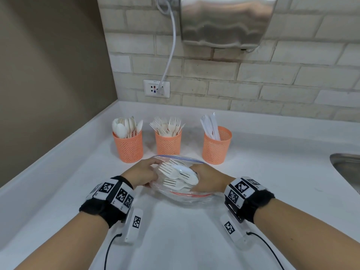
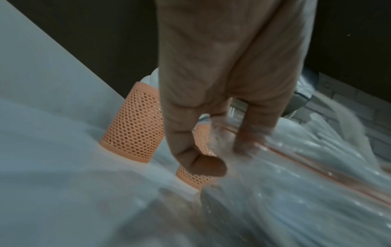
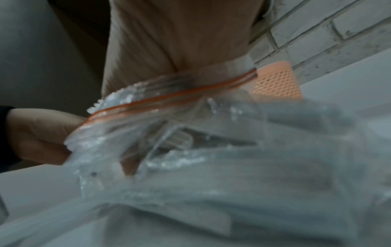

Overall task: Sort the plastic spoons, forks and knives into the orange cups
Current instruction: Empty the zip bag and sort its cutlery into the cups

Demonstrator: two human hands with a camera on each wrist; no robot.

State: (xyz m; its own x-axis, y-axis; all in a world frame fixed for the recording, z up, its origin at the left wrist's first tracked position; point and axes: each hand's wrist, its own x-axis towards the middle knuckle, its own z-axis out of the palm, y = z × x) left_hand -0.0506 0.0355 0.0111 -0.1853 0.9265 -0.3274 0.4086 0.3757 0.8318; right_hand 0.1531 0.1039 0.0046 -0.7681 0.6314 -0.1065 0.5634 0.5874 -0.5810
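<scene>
Left hand (image 1: 143,175) pinches clear bag (image 1: 185,197) rim, holding mouth open; right hand (image 1: 207,183) reaches inside, grip hidden, cannot tell; forks (image 1: 171,172) lie crosswise between hands, tines toward left; right nearer; orange cups (image 1: 168,143) just beyond bag

Black wristbands (image 1: 105,208) carry white blocks with square black-and-white markers (image 1: 241,189) and thin black cables (image 1: 109,250).

Three orange cups (image 1: 129,146) (image 1: 168,142) (image 1: 216,146) in a row on one white counter (image 1: 185,240): one of spoons (image 1: 126,126), one of forks (image 1: 167,124), one of knives (image 1: 211,124), too crowded to count. One clear zip bag (image 1: 187,197) holding at least three loose forks (image 1: 167,169) and two loose spoons (image 1: 184,171). Two hands (image 1: 143,175) (image 1: 208,181), two wristbands (image 1: 109,199) (image 1: 249,195). One wall socket (image 1: 156,88), one sink (image 1: 346,166).
</scene>
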